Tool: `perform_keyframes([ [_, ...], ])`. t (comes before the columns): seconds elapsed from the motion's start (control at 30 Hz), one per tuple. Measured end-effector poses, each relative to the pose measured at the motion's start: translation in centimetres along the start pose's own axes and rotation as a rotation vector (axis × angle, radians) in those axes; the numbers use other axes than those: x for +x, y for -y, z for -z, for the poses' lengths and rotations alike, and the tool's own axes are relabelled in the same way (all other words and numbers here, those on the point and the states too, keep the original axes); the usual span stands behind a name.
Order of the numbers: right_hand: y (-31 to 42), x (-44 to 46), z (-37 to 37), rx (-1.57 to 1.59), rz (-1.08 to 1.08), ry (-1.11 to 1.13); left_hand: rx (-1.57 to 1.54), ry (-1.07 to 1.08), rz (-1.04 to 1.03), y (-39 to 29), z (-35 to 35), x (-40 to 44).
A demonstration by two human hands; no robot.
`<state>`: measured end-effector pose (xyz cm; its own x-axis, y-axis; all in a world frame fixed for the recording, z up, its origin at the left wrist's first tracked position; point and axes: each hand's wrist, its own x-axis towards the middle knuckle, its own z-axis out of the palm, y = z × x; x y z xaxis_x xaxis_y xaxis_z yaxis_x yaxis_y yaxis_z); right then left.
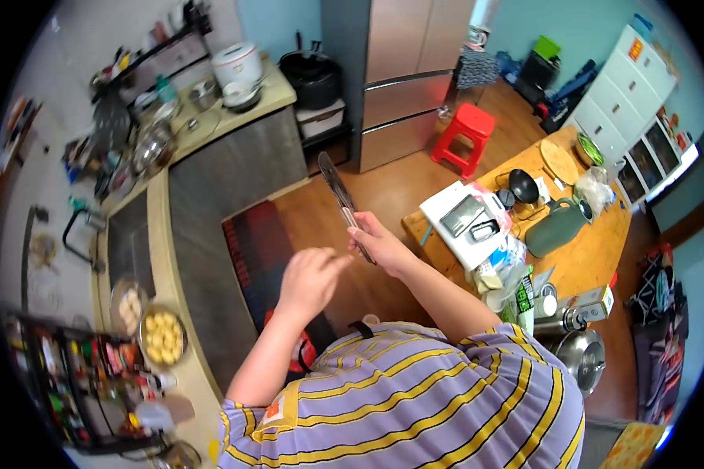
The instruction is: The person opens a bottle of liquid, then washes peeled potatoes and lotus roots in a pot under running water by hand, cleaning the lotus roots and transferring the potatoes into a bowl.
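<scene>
My right hand is closed around the metal handle of a long, slim utensil with a dark far end, which looks like kitchen tongs. They point up and away, tilted to the left, above the floor. To the left of that hand and a little nearer my body is my left hand. It is raised with its fingers curled in, apart from the tongs. Whatever its fingers may hold is hidden. On the counter to my left stand a bowl of peeled yellow potatoes and a bowl of pale pieces.
An L-shaped counter with a sink runs along the left. A rack of bottles stands on it. On the right is a wooden table with a green jug. A red stool stands near the fridge.
</scene>
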<state>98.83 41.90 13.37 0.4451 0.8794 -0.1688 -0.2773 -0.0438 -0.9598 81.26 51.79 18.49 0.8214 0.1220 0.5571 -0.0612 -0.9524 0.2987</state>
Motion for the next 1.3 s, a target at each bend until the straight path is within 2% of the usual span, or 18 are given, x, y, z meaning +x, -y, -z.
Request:
perform_keyframes([
  [0.1,2.4,2.3,5.2,-0.042,0.055,-0.106,-0.047,-0.211,0.276,3.9,-3.3,6.4],
  [0.13,2.9,2.9,6.7,-0.046,0.054,-0.141,-0.141,-0.214,0.373,4.7,-4.3,8.1],
  [0.17,3.2,3.8,8.0,-0.05,0.053,-0.172,-0.184,-0.185,0.372,6.0,-5.3,9.6],
  [0.3,3.5,7.7,12.1,0.02,0.107,-0.329,-0.117,0.014,0.2,12.0,-9.0,14.9],
  [0.33,4.1,8.7,13.1,0.021,0.065,-0.367,-0.119,0.047,0.164,13.8,-10.2,16.2],
  [0.43,4.0,13.1,16.5,-0.073,0.078,-0.539,-0.158,0.105,0.142,20.5,-14.4,20.6],
  [0.6,3.0,22.6,23.7,-0.207,0.143,-0.827,-0.283,0.222,-0.034,31.0,-21.0,32.5],
  [0.7,5.5,27.6,26.1,-0.084,0.065,-0.981,-0.36,0.341,-0.17,33.4,-24.1,40.8],
  [0.83,5.9,32.6,30.0,-0.056,0.141,-1.139,-0.518,0.494,-0.332,33.4,-29.9,49.4],
  [0.97,7.6,33.4,33.0,0.003,0.078,-1.329,-0.674,0.598,-0.401,30.9,-37.0,55.4],
  [1.03,5.5,32.9,37.1,-0.139,0.092,-1.417,-0.739,0.608,-0.479,29.0,-40.5,58.6],
  [1.13,6.0,31.7,43.4,-0.141,0.02,-1.522,-0.813,0.649,-0.543,26.1,-45.7,63.4],
  [1.17,6.6,31.2,45.7,-0.022,0.02,-1.545,-0.832,0.664,-0.562,24.8,-47.6,65.5],
  [1.23,7.5,30.3,51.0,-0.036,0.09,-1.612,-0.837,0.71,-0.596,22.5,-51.3,69.4],
  [1.3,8.5,29.1,56.9,-0.06,0.051,-1.672,-0.819,0.777,-0.604,19.9,-54.8,73.3],
])
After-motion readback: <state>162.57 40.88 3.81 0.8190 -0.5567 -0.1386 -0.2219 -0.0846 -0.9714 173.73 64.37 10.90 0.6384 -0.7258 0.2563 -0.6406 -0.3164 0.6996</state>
